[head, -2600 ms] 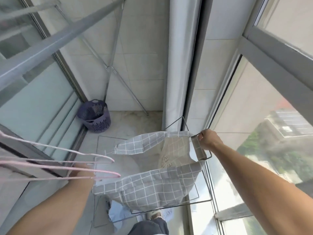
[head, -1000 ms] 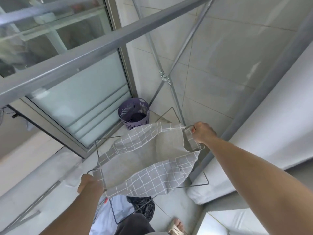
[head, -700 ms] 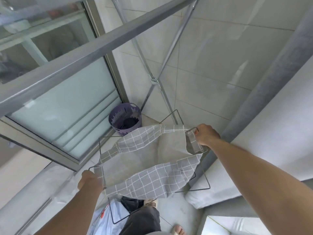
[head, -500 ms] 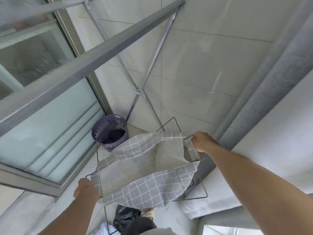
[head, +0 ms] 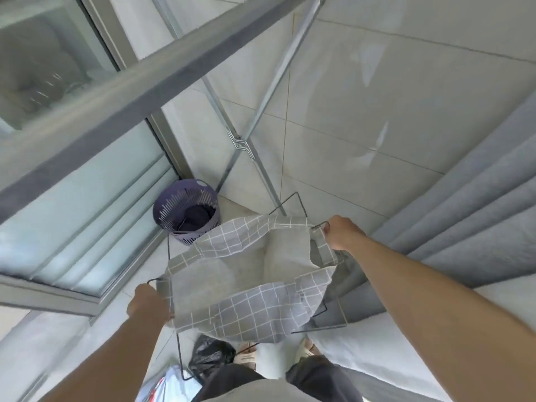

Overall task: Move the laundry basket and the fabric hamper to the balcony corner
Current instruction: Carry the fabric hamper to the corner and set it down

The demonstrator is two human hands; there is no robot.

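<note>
The fabric hamper (head: 249, 288) is a grey checked cloth bag on a thin wire frame, held off the floor in front of me. My left hand (head: 149, 306) grips its near-left wire edge. My right hand (head: 343, 232) grips the far-right handle. The bag sags between them and looks empty inside. The laundry basket (head: 185, 210) is a purple slotted plastic tub with dark clothing in it. It stands on the floor in the corner, just beyond the hamper's far-left edge.
A metal drying rack (head: 243, 140) with crossed legs stands against the tiled wall behind the basket. A glass sliding door (head: 87, 204) runs along the left. A grey curtain (head: 464, 216) hangs on the right. A black bag (head: 210, 356) lies by my feet.
I have stepped closer to the corner with the hamper held in both hands. The purple basket now sits nearer and more central. The view has swung rightward along the wall.
</note>
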